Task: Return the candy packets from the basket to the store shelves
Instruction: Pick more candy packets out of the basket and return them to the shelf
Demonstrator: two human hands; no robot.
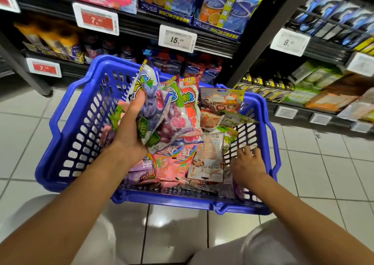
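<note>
Down near the white tiled floor (24, 127), where the person is crouching, two bare forearms are reaching forward into a blue slotted plastic shopping basket (81, 135). On the near right side of the basket, the right hand (248, 166) is lying low among the goods with its fingers spread and loosely straight, touching the inner wall and gripping nothing. Just beside it, a pale packet with brown print (206, 159) is lying face down, and pink rainbow-printed candy packets (172, 163) are piling up across the basket's bottom. A little farther in, the left hand (131, 127) is holding up a fan of glossy fruit-gummy packets (159, 112), purple grape ones in front and a red strawberry one behind, with the thumb curling over their front and the fingers hidden behind them. Beyond the basket, black store shelves (218, 46) are carrying blue and orange boxed sweets (228, 7), and a white price tag reading 16.99 (177, 39) is hanging from the edge.
</note>
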